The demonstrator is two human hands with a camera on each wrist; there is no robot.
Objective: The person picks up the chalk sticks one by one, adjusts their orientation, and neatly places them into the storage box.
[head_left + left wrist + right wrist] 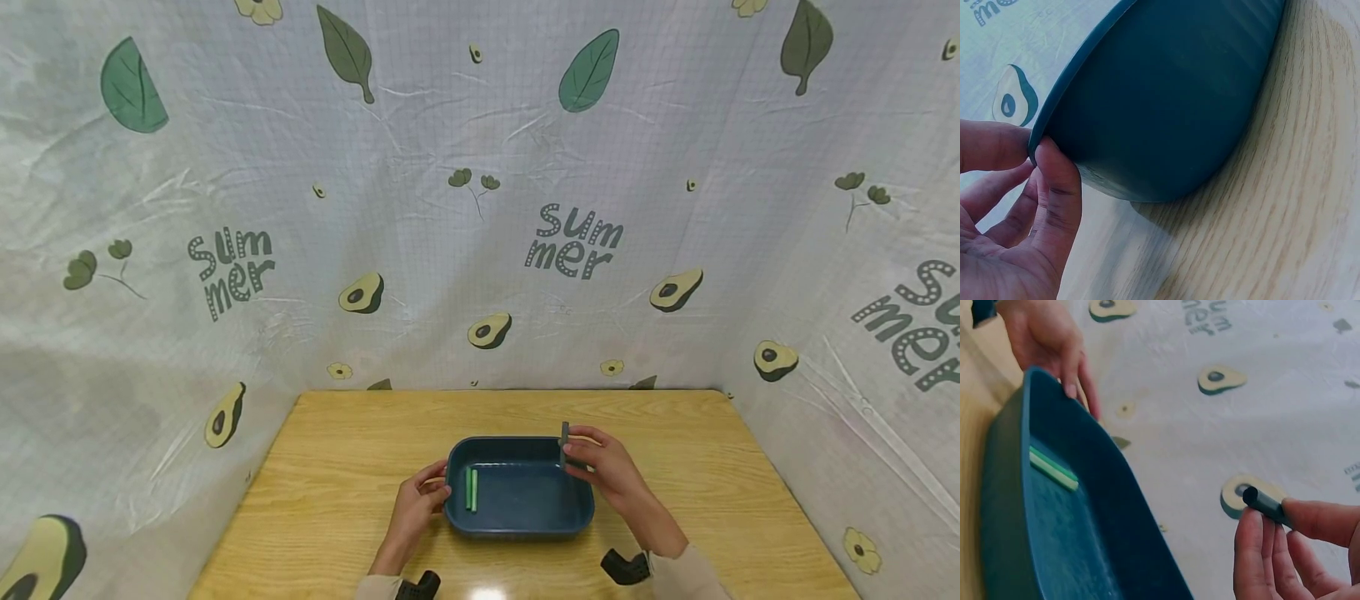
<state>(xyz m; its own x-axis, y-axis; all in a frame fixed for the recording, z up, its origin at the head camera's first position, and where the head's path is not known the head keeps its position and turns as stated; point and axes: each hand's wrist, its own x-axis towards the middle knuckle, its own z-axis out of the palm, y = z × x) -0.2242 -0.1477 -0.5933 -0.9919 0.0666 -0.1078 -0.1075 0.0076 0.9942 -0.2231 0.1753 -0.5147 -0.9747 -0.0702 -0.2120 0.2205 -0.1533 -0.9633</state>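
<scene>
I count two green sticks (pixel 471 489) already lying side by side in the blue tray (pixel 517 523), near its left end; a dark stick (pixel 564 442) is not in yet. My right hand (pixel 603 467) pinches it upright between thumb and fingertips, above the tray's far right rim (the wrist view shows only its tip). My left hand (pixel 422 500) grips the tray's left rim, thumb and fingers clamped on the edge.
</scene>
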